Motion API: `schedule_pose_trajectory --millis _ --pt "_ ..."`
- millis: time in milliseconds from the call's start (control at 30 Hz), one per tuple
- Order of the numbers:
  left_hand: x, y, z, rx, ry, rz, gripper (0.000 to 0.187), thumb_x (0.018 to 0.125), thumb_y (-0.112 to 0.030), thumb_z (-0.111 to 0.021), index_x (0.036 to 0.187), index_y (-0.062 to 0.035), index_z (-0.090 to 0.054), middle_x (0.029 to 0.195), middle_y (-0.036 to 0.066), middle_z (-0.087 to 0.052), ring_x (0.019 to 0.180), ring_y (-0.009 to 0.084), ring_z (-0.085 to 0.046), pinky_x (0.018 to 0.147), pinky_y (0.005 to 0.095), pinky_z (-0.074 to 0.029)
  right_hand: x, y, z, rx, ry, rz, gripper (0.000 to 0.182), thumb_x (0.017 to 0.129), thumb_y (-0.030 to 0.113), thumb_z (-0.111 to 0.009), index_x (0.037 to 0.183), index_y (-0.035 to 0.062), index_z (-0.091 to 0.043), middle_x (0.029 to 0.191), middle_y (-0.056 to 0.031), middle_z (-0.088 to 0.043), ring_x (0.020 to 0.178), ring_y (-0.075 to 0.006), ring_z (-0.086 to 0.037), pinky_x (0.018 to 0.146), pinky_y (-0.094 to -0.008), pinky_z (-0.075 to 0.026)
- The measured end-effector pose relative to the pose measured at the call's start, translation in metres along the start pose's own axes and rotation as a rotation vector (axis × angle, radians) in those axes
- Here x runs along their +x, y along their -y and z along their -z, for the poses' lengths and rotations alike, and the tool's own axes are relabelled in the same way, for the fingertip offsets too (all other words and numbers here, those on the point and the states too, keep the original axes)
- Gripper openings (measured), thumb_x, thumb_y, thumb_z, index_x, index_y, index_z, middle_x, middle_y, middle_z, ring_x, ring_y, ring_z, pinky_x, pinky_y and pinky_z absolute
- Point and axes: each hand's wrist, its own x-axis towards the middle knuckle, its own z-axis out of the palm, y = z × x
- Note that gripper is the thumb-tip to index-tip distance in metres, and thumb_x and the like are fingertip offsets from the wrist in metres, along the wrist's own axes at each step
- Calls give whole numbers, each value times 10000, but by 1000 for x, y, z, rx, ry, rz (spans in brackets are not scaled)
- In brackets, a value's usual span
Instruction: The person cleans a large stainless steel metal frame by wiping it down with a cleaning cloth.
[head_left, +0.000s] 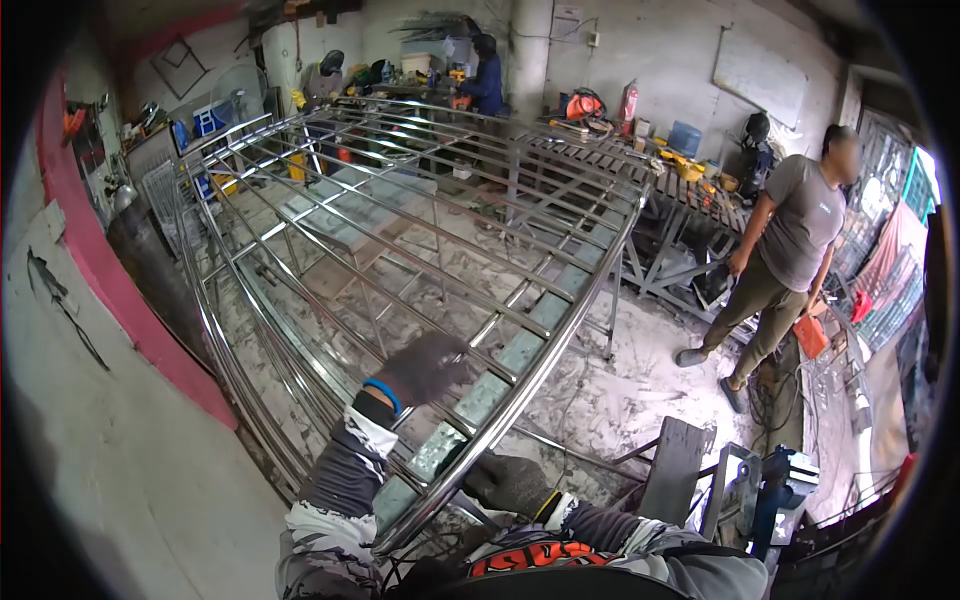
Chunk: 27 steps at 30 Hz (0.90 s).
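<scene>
A large welded frame of shiny metal tubes (527,378), with long bars and crosspieces, stretches away in front of me. My left hand (428,368), in a dark glove with a blue band at the wrist, is over the near bars; motion blur smears its fingers. At the near right edge, my right hand (508,486) in a dark grey glove grips the outer tube from the side. A dark patch, apparently part of that glove, shows on the tube's inner side. Flat greyish-green strips (438,447) lie beneath the bars along this edge.
A person (800,240) in a grey shirt stands at right. Two people, one in dark blue (487,80), are at the back bench. A slatted metal table (590,155) holds tools. A dark board (677,470) and blue-black machine (785,485) stand nearby at right; a wall (110,430) borders the left.
</scene>
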Motion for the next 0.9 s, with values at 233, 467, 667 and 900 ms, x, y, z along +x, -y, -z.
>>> schedule_pose_trajectory --millis 233,467,667,900 --pt "-16 8 -2 109 219 89 559 913 -469 -664 1301 -67 -645 1331 195 -611 1268 369 -567 1095 455 -440 0 -2 -8 -20 -75 18 463 970 542 -556 1336 261 -599 907 -196 -729 837 -419 -712 736 -528 -562" --pt "-22 7 -6 97 161 70 526 913 -437 -633 1283 -64 -652 1306 189 -623 1257 372 -571 1080 458 -454 2 -10 -13 -53 -54 -5 391 956 443 -587 1307 273 -612 862 -183 -726 809 -409 -712 717 -525 -566" --pt "-21 -7 -15 176 265 149 540 915 -456 -603 1294 -76 -660 1355 172 -618 1253 365 -581 1079 457 -459 12 -20 -7 -55 -38 48 424 951 447 -594 1331 258 -602 840 -175 -722 787 -400 -710 713 -521 -560" --pt "-24 -4 -25 209 380 111 516 970 -458 -561 1338 -102 -627 1345 165 -629 1218 379 -616 1015 492 -505 23 -24 12 -119 22 21 460 932 501 -595 1321 259 -621 790 -171 -713 747 -395 -708 673 -513 -559"
